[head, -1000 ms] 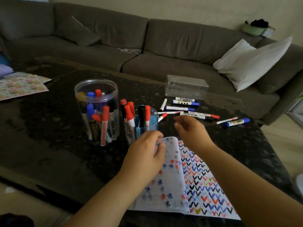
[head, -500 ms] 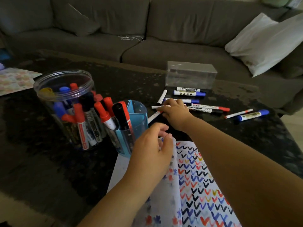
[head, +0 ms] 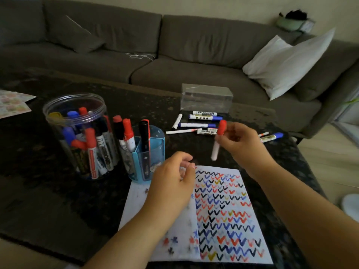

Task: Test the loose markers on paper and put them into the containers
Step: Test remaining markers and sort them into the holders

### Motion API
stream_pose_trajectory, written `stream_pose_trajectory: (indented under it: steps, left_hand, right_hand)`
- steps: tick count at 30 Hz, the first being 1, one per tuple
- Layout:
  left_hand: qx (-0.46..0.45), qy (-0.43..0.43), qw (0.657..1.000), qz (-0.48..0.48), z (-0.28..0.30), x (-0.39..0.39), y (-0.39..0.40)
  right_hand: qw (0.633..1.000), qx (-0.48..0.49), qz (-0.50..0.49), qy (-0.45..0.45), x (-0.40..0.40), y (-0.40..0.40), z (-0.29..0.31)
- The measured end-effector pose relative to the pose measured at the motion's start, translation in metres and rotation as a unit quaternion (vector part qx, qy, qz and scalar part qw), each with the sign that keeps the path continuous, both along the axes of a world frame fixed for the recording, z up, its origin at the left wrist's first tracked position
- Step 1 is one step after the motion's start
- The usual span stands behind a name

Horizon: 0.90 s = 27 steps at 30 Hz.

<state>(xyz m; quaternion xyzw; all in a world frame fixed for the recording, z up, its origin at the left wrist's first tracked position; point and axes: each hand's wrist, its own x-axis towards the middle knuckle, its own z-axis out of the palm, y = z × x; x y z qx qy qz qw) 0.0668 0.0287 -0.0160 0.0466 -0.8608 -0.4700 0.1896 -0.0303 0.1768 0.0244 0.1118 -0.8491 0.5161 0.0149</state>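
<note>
My right hand grips a white marker with a red cap, held nearly upright above the table, cap up. Below it lies the open paper, its right page covered in coloured check marks. My left hand hovers or rests at the paper's top left, fingers loosely curled, holding nothing. Several loose markers lie on the dark table behind the paper. A clear round jar and a blue pen holder at the left both stand full of markers.
A clear plastic box stands behind the loose markers. Two more markers lie to the right. Patterned paper sits at the table's far left. A grey sofa with a white pillow runs behind the table.
My right hand reached into the loose markers, took a red-capped one and lifted it back toward the paper. My left hand stayed at the paper's top left.
</note>
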Motion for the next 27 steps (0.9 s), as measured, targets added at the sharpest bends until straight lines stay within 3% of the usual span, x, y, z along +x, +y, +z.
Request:
stream_pose_trajectory:
  steps: [5,10,14,17,20,23,25,27]
  left_hand:
    - [0.003,-0.007,0.999,-0.039,0.007,0.014,0.014]
    - [0.014,-0.031,0.995,-0.092,0.013,0.028,0.040]
    - [0.034,-0.110,0.986,-0.120,0.014,0.030,0.060]
    - [0.126,-0.172,0.968,-0.134,0.012,0.029,0.068]
    - [0.281,-0.215,0.915,-0.195,0.011,0.026,0.069]
    - [0.456,-0.235,0.821,-0.250,0.011,0.024,0.066]
    - [0.520,-0.234,0.774,-0.274,0.012,0.024,0.064]
    - [0.556,-0.229,0.746,-0.286,0.014,0.026,0.064]
  right_hand:
    - [0.980,-0.178,-0.032,-0.089,0.074,0.027,0.009]
    - [0.976,-0.144,-0.045,-0.158,0.129,0.038,-0.008]
    - [0.971,-0.135,-0.038,-0.196,0.138,0.046,-0.021]
    - [0.937,-0.220,-0.006,-0.272,0.134,0.050,-0.025]
    - [0.861,-0.348,0.036,-0.368,0.131,0.050,-0.022]
    - [0.780,-0.454,0.083,-0.423,0.130,0.052,-0.020]
    - [0.756,-0.481,0.101,-0.432,0.131,0.052,-0.020]
    - [0.762,-0.481,0.111,-0.418,0.134,0.051,-0.020]
